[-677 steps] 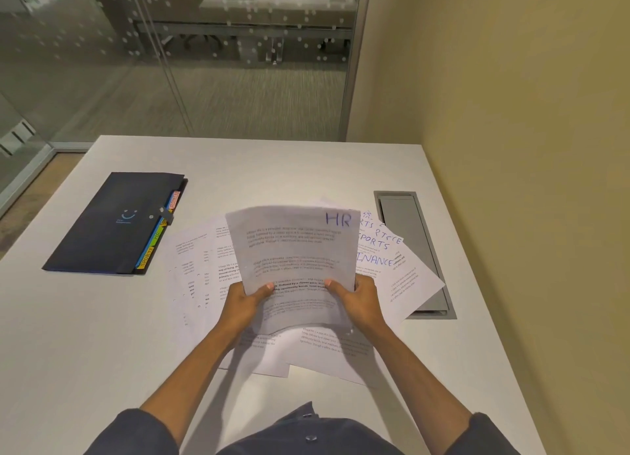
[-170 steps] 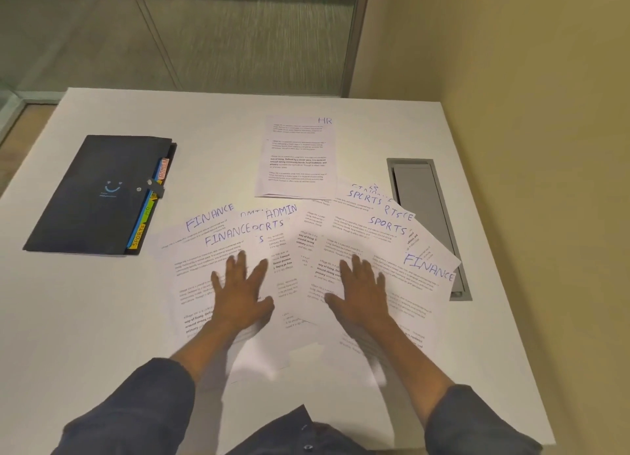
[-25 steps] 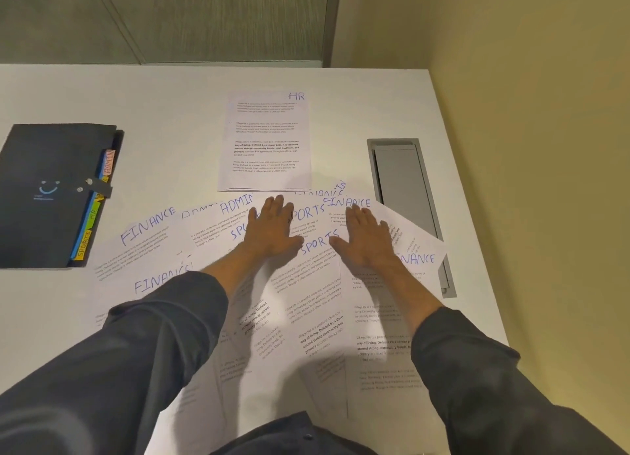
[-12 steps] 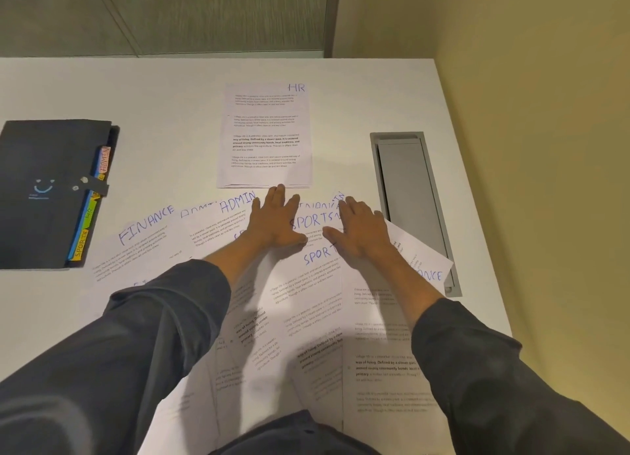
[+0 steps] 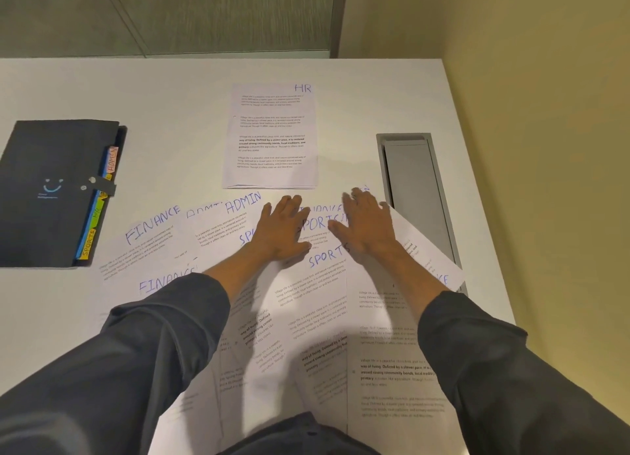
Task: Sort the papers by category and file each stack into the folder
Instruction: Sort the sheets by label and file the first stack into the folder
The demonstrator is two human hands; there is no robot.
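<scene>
Loose white sheets headed FINANCE [image 5: 150,229], ADMIN [image 5: 238,212] and SPORTS [image 5: 327,260] lie fanned and overlapping on the white table [image 5: 170,90]. My left hand [image 5: 283,228] lies flat on them, fingers straight. My right hand [image 5: 366,223] presses flat on the sheets to its right, covering their headings. A neat HR stack [image 5: 271,137] lies apart, just beyond my fingertips. The black folder [image 5: 51,188] lies shut at the left, with coloured tabs marked ADMIN, HR and SPORTS along its right edge.
A grey recessed cable hatch [image 5: 417,195] is set in the table at the right; one sheet's corner overlaps it. A yellowish wall [image 5: 545,113] runs along the table's right edge. Beyond the far edge stands a glass partition [image 5: 170,11].
Both hands have slid a little further away over the spread sheets, towards the HR stack, and the sheets under them have shifted. The right hand now hides more of the headings.
</scene>
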